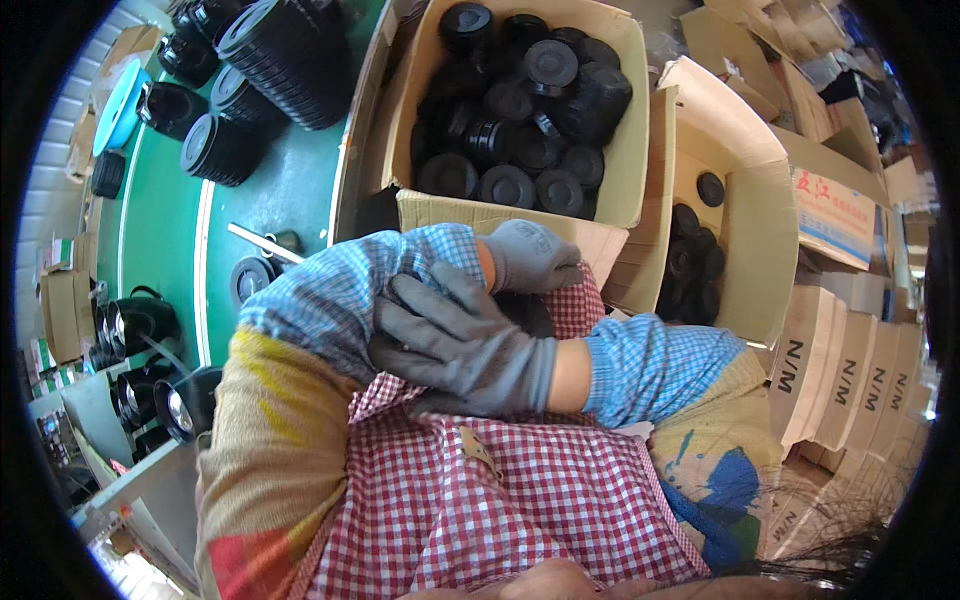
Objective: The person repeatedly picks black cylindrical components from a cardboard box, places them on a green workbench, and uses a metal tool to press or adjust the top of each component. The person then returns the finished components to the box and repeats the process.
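In the head view, the gray-gloved right hand (465, 345) lies flat, fingers apart, on the left blue checked sleeve (335, 290). The gray-gloved left hand (530, 258) bends down near a cardboard box (430, 208) of round black discs (508, 188); I cannot tell if it grips anything.

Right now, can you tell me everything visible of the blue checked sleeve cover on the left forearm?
The sleeve cover is blue-and-white checked, apparently cloth, loose and creased. It wraps the left forearm, which is bent across the body, and meets the tan sleeve at its elbow end. Its other end stops short of the gloved left hand, leaving a strip of skin. The gloved right hand lies spread over it, hiding part.
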